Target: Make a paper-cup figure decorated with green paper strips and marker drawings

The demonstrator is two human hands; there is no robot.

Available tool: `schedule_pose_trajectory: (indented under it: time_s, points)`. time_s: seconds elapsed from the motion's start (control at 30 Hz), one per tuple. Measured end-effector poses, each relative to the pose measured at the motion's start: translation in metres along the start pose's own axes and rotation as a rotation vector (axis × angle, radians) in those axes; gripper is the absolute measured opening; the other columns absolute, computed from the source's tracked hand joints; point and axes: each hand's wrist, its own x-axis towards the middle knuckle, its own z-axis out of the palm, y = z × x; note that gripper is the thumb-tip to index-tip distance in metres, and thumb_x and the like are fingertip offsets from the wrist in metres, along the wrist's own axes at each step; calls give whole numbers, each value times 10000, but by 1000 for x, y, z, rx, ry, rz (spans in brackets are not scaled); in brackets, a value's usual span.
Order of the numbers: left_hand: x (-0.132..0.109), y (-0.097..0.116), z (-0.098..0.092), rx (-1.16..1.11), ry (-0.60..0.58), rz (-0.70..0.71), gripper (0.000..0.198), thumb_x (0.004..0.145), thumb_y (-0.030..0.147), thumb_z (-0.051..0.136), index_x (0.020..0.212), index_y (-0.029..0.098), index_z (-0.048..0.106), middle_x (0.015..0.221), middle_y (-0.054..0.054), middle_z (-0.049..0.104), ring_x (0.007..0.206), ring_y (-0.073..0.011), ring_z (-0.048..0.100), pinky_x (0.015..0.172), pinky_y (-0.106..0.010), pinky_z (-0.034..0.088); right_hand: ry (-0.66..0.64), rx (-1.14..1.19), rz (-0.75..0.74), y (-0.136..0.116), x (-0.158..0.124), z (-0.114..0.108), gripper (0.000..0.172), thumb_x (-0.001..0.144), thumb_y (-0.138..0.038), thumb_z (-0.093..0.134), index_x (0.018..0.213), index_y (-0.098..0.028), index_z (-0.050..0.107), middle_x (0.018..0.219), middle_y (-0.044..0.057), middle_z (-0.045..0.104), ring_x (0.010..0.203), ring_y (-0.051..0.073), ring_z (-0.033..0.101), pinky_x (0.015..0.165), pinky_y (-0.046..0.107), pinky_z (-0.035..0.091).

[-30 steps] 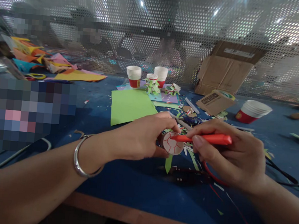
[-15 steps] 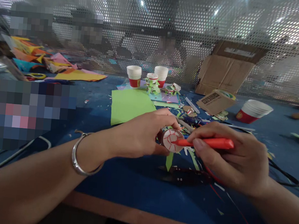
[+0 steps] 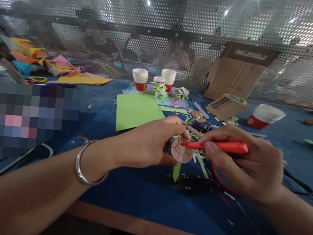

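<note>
My left hand (image 3: 154,139), with a silver bangle on its wrist, grips a small paper cup (image 3: 182,154) by its sides, the round white bottom turned toward me. Red lines form a ringed, spoked pattern on that bottom. A pointed green paper strip (image 3: 177,172) hangs below the cup. Between the thumb and fingers of my right hand (image 3: 243,161) is a red marker (image 3: 222,146), its tip at the upper part of the cup's bottom. Dark-handled scissors or snips (image 3: 191,183) lie on the blue table beneath, partly in shadow.
A green paper sheet (image 3: 136,112) lies behind my left hand. Farther back stand stacked paper cups (image 3: 140,80) and finished-looking paper turtles (image 3: 159,88). Another cup stack (image 3: 266,117) and cardboard (image 3: 234,73) are at the right. Coloured paper (image 3: 80,78) is piled at the left.
The marker tip has moved from the middle of the cup's bottom up toward its upper edge. My right hand has shifted slightly up, and the cup has dropped a little.
</note>
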Motion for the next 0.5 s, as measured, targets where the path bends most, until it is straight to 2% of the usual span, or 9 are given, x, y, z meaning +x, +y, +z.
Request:
schedule_pose_trajectory:
  time_s: [0.33,0.5]
  points:
    - [-1,1,0,-11,2,12,367,805,273,795,1134,206,646,1085,-18,572,762,-117,559,667,-248,451,-13,-36,1,0,-2,-2,111,882,-119,660,901,-223,693,784,-27,752,596,92,645,554,205,487]
    - [2,1,-4,44,20,-1,376,800,268,799,1145,206,663,1129,-32,584,834,-142,583,712,-257,465,-39,-34,2,0,-3,-3,95,882,-131,655,882,-218,693,783,-22,757,597,97,660,543,209,477]
